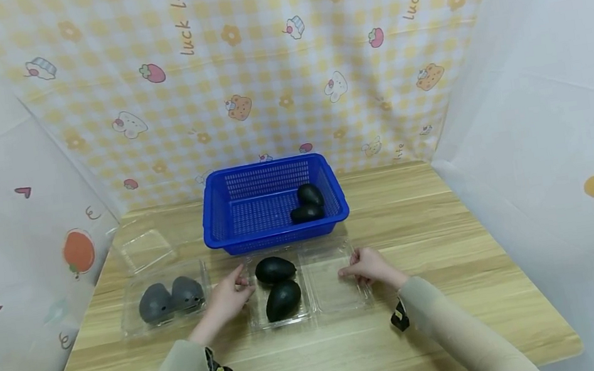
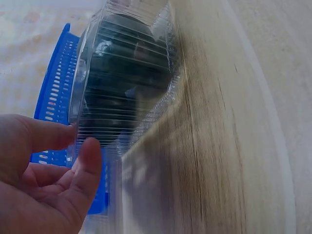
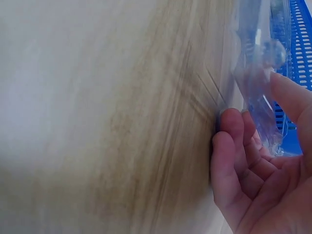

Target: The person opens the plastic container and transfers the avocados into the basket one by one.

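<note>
A clear plastic clamshell container [image 1: 258,312] lies unfolded at mid-table. Two dark green avocados [image 1: 283,299] sit in its left half, and the lid half [image 1: 334,281] is spread flat to the right. At the container's left edge, my left hand [image 1: 226,300] pinches the rim between thumb and finger. The left wrist view shows that hand [image 2: 48,185] beside the ribbed wall, an avocado [image 2: 122,68] visible through it. My right hand [image 1: 372,267] grips the lid's right edge. In the right wrist view, this hand's thumb lies over the clear plastic [image 3: 261,83], its fingers below.
Behind the container stands a blue perforated basket [image 1: 276,236] with two avocados [image 1: 309,196] in its right part. On the left, another clear container [image 1: 131,313] holds two avocados [image 1: 156,303]. More clear plastic packaging [image 1: 145,251] lies behind it, near the patterned curtain [image 1: 287,117].
</note>
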Demonstrator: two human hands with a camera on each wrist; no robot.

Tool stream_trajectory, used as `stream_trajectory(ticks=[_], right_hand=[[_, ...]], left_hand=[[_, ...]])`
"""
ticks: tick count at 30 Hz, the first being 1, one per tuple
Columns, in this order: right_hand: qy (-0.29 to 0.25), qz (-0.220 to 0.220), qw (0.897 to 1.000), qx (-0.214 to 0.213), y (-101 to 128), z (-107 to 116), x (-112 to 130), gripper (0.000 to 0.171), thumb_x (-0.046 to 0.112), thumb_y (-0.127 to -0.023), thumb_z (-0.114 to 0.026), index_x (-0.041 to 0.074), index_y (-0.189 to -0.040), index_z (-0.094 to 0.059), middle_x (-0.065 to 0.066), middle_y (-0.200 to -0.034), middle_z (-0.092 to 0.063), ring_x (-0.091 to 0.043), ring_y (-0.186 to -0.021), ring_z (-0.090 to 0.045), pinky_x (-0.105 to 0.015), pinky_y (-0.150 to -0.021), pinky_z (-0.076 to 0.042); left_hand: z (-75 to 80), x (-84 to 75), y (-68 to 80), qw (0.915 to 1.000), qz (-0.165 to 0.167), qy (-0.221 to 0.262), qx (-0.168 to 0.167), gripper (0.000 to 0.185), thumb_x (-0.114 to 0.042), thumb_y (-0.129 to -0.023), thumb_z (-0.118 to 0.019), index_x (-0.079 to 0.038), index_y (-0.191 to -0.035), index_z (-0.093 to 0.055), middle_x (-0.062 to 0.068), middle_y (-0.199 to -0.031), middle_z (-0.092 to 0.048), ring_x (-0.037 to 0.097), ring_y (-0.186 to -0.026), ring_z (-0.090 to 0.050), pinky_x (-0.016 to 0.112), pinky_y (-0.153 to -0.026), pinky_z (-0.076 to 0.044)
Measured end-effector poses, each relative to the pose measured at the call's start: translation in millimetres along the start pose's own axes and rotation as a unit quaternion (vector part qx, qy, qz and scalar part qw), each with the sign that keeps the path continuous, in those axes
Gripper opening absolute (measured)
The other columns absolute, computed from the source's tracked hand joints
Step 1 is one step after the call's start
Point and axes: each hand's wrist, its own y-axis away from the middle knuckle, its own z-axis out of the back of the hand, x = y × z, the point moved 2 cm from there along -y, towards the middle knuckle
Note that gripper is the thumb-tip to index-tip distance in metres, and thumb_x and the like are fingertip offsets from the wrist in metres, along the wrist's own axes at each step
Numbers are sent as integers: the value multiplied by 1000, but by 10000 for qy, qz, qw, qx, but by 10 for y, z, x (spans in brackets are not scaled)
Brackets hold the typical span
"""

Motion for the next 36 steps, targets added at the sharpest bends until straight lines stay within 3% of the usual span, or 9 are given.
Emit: stream_trajectory(ticks=[7, 12, 16, 26, 33, 36], right_hand=[[373, -83, 9983, 431, -46, 40, 43, 27, 30, -86, -72, 9, -78, -58, -4, -61, -58, -14, -48, -54, -27, -41, -49], [685, -106, 9952, 683, -54, 95, 119, 19, 20, -90, -58, 8, -75, -55, -5, -61, -57, -17, -48, -56, -29, -42, -50], [1285, 56, 9890, 732, -64, 137, 162, 22, 21, -91, -57, 9, -73, -58, -3, -60, -56, -15, -48, -53, -27, -41, -47], [2185, 464, 9736, 465, -72, 185, 183, 28, 28, -90, -66, 13, -67, -58, 2, -56, -53, -12, -47, -47, -26, -43, -40], [2232, 658, 9724, 186, -86, 181, 139, 34, 34, -88, -69, 15, -64, -57, 5, -56, -50, -10, -50, -41, -25, -45, -34], [2210, 714, 9726, 59, -77, 193, 154, 32, 34, -89, -68, 14, -66, -58, 4, -59, -52, -11, -52, -44, -25, -48, -36]], left_hand=[[9, 44, -16, 9981, 169, 580, -117, 62, 1, -88, -64, 9, -144, -36, 14, -99, -60, 18, -52, -59, 32, -49, -53], [22, 55, -23, 9973, 253, 689, -101, 63, 1, -89, -63, 8, -145, -35, 14, -100, -60, 16, -50, -58, 32, -48, -53], [28, 48, -22, 9975, 254, 649, -115, 62, 1, -90, -62, 8, -145, -35, 15, -101, -60, 16, -50, -58, 30, -47, -52], [13, 41, -13, 9966, 370, 727, -126, 62, -1, -90, -63, 4, -146, -36, 14, -102, -60, 18, -51, -59, 35, -49, -54], [-2, 50, -3, 9954, 454, 821, -217, 62, 0, -89, -63, 3, -146, -37, 13, -101, -60, 18, -51, -59, 36, -49, -54], [-13, 44, 7, 9945, 513, 893, -208, 62, 0, -90, -63, 2, -146, -37, 13, -101, -60, 18, -51, -58, 36, -49, -54]])
